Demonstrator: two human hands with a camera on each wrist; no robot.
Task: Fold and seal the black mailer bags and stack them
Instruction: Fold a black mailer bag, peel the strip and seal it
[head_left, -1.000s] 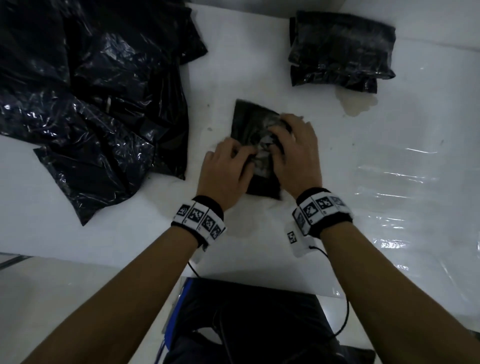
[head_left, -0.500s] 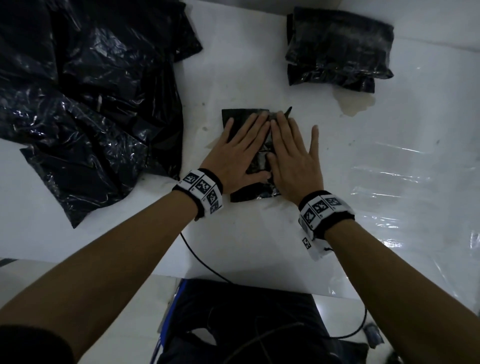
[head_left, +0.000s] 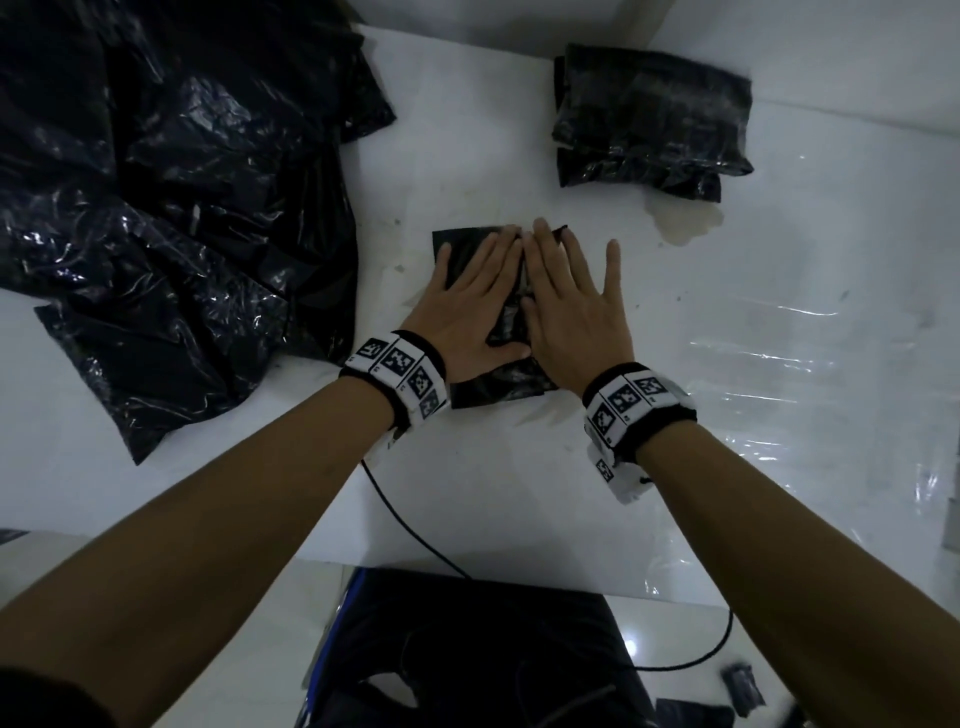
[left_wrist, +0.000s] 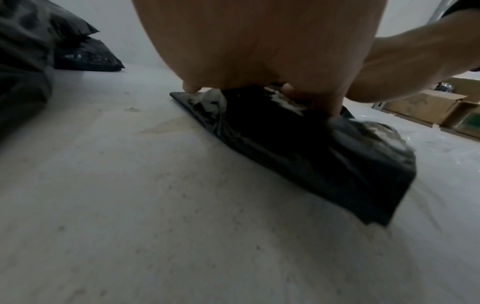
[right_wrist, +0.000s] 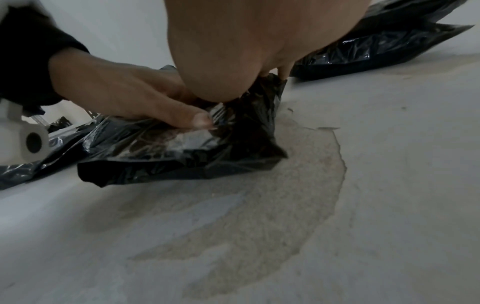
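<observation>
Both hands lie flat on one folded mailer bag (head_left: 462, 249) at the middle of the white bench (head_left: 779, 467) in the head view: the left hand (head_left: 470, 306) with straight fingers close together over the bag's left part, the right hand (head_left: 571, 306) spread over its right part, thumbs nearly meeting. The bag's long axis runs away from the person, directly under both palms. The stack of finished bags (head_left: 652, 122) lies far right, so the right hand is nearer to it, I judge; the heap of unfolded bags (head_left: 171, 208) lies to the left.

From the left wrist, the left hand (left_wrist: 259, 51) presses down with fingertips (left_wrist: 191, 87) at the bag's (left_wrist: 324, 160) far edge, whose near corner lifts slightly off the bench, which the head view hides.

From the right wrist, the right hand (right_wrist: 246, 51) bears on the bag (right_wrist: 182, 160), and the left thumb (right_wrist: 182, 115) presses a clear, glossy strip, probably the seal flap, unseen from above.
</observation>
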